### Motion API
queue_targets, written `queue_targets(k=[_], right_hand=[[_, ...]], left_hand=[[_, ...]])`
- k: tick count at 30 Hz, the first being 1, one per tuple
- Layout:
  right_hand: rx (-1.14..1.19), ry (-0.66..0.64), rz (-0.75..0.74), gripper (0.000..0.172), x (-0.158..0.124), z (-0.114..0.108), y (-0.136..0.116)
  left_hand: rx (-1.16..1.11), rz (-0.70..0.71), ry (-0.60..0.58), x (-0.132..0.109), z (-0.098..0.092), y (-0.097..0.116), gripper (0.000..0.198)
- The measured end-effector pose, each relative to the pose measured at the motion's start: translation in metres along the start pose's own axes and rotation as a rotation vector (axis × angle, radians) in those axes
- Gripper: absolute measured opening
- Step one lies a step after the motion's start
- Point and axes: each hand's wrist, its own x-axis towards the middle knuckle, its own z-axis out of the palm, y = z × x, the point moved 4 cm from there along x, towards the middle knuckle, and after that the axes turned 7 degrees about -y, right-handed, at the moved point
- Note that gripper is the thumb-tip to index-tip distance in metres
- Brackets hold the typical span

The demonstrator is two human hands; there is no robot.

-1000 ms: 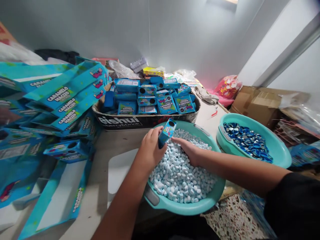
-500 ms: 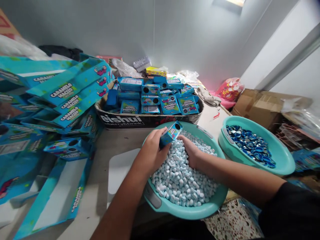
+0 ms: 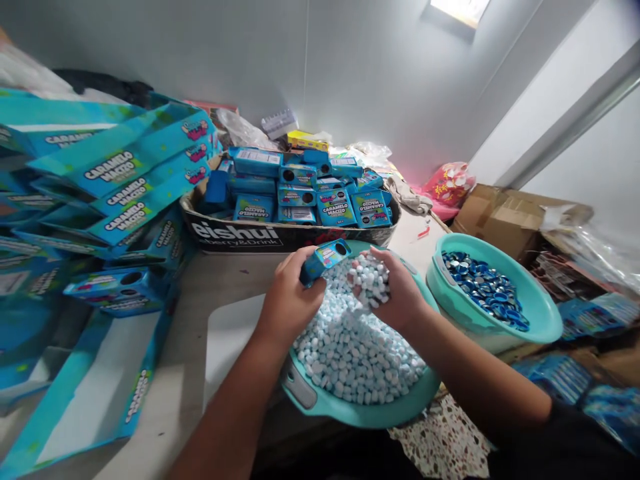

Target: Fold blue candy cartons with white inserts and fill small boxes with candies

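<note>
My left hand (image 3: 290,300) grips a small blue box (image 3: 325,259), tilted over the far left part of a turquoise basin (image 3: 370,417). Small white and pale blue candies (image 3: 355,360) fill much of that basin. Cupped palm up above them, my right hand (image 3: 403,297) holds a heap of candies (image 3: 371,279), just right of the small box. The box's round black mark faces up and to the right; its inside cannot be seen.
Behind the basin, a black carton (image 3: 290,236) holds several blue boxes. Open blue display trays (image 3: 110,173) are stacked at the left. A second turquoise basin (image 3: 543,320) with blue-and-silver pieces stands at the right. A white board (image 3: 227,333) lies left of the candies.
My right hand has come up out of the pile with a heap of candies. The small box in my left hand has shifted slightly left, and the view has moved a little.
</note>
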Motion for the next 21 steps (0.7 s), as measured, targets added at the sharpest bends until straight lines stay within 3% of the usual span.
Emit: queue_targets(k=[5, 8, 14, 21], right_hand=[[0.229, 0.132, -0.058, 0.008, -0.005, 0.005, -0.008], [0.27, 0.147, -0.162, 0.011, -0.002, 0.01, -0.017], [0.161, 0.014, -0.38, 0.014, 0.01, 0.026, -0.034], [0.078, 0.066, -0.441, 0.011, 0.017, 0.023, -0.03]], left_hand=[[0.084, 0.059, -0.091, -0.002, 0.002, 0.003, 0.05], [0.151, 0.129, -0.138, -0.004, 0.004, 0.007, 0.049], [0.053, 0.156, -0.227, -0.004, 0.008, 0.009, 0.05], [0.03, 0.148, -0.288, -0.003, 0.013, 0.004, 0.052]])
